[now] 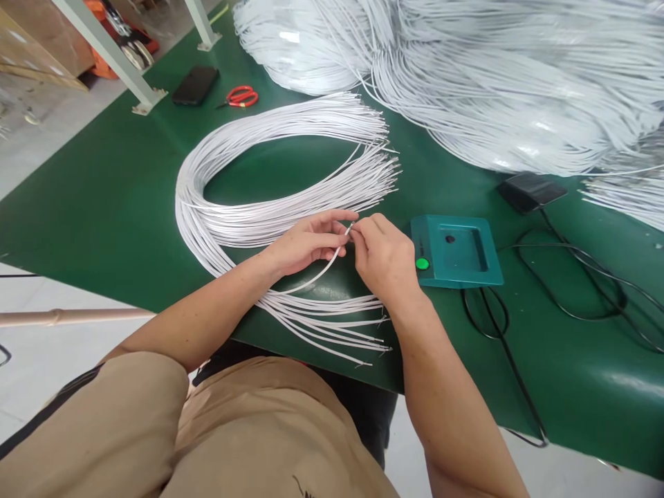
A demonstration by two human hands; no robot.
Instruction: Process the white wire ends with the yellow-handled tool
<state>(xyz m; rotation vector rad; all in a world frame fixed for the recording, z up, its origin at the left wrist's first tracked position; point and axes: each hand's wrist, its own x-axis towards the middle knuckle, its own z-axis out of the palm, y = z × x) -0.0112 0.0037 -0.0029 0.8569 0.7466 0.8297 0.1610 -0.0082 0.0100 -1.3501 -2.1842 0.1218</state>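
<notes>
1. White cable runs up into both hands, its tip pinched between them.
2. The left hand has its thumb and fingers nearly together, the cable caught between them just below the tip; the index finger reaches straighter, toward the right hand.
3. The right hand has thumb and forefinger drawn tight at the cable's tip, the other fingers curled in.
4. Beneath is a green tabletop. On its far left lie a black flat object and red-handled scissors, near a pale metal post.
5. A big heap of white cables fills the far right; a teal device with a green button sits just right of the right hand.
6. Past the table's far-left edge are pale flooring and a cardboard box.
7. From the fingertips, the cable bends near and left, joining the looped bundle; loose cable ends spread on the near side of the hands.
</notes>
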